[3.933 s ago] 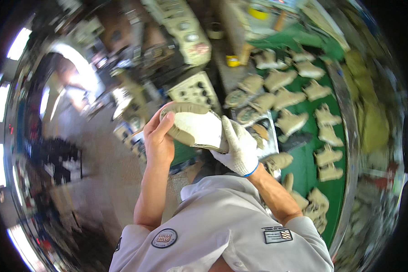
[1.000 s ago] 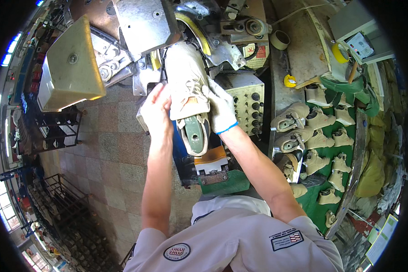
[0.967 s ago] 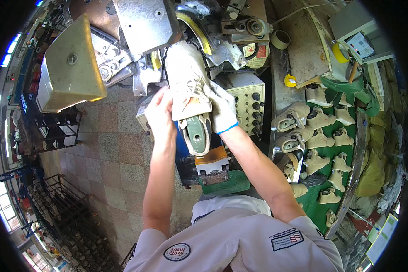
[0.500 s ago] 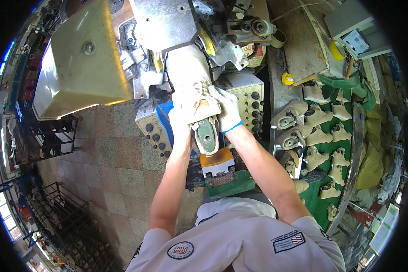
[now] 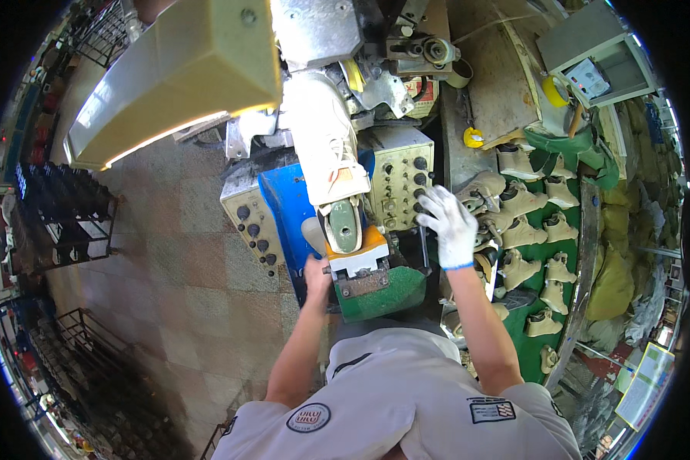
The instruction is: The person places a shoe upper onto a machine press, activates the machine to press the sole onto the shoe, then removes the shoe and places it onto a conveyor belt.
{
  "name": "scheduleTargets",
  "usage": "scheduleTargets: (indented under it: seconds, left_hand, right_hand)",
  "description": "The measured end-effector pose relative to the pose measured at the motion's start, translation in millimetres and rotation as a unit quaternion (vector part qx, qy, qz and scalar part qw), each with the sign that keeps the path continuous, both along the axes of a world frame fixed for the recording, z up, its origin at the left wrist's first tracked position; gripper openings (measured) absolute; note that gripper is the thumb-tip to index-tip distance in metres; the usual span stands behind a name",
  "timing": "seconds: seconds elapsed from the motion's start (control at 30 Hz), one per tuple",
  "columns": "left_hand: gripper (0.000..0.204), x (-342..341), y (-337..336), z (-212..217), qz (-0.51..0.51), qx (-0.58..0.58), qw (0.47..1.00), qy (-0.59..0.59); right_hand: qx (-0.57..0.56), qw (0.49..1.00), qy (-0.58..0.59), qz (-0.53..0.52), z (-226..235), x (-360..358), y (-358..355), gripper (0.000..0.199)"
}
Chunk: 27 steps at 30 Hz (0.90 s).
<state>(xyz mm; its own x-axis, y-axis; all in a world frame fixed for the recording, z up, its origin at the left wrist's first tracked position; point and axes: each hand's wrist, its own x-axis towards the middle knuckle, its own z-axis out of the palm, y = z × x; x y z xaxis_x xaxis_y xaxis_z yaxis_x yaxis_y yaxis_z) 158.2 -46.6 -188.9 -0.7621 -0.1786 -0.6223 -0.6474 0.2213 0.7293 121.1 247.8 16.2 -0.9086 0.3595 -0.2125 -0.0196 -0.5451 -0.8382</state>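
Observation:
A cream lace-up shoe upper (image 5: 331,146) on a green last (image 5: 345,222) lies toe-away in the machine, its far end under a metal plate (image 5: 314,31). The heel end meets an orange pad (image 5: 368,247). My left hand (image 5: 317,277) is low beside the pad, its fingers curled and partly hidden. A pale, rounded blade-like piece (image 5: 312,234) shows just above that hand; what it is, I cannot make out. My right hand (image 5: 448,222), in a white glove with a blue cuff, hangs open right of the control box, fingers spread, near a thin metal rod (image 5: 424,247).
Control boxes with knobs (image 5: 397,178) (image 5: 253,218) flank the machine. A yellowish hood (image 5: 184,84) hangs at the upper left. Beige shoe uppers (image 5: 521,268) stand in rows on a green surface (image 5: 540,364) at right. Dark racks (image 5: 65,218) stand to the left on tiled floor (image 5: 184,253).
Both hands have let go of the shoe upper. My left hand has dropped beside the orange pad, and my right has moved out to the right. The last's heel now meets the pad.

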Motion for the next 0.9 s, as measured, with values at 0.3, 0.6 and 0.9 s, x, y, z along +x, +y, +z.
scheduleTargets:
  seconds: [0.3,0.6,0.9]
  left_hand:
    - [0.045,9,36,-17,0.039,0.01,0.987,0.152]
    - [0.048,37,-59,273,-0.066,-0.162,0.982,0.065]
    - [0.047,57,82,429,-0.179,0.2,0.946,0.183]
  right_hand:
    - [0.055,0.994,-0.094,-0.001,25,61,30,0.045]
    - [0.034,0.992,-0.061,0.105,54,106,22,0.057]
    - [-0.021,0.944,0.09,0.317,67,117,-4,0.08]
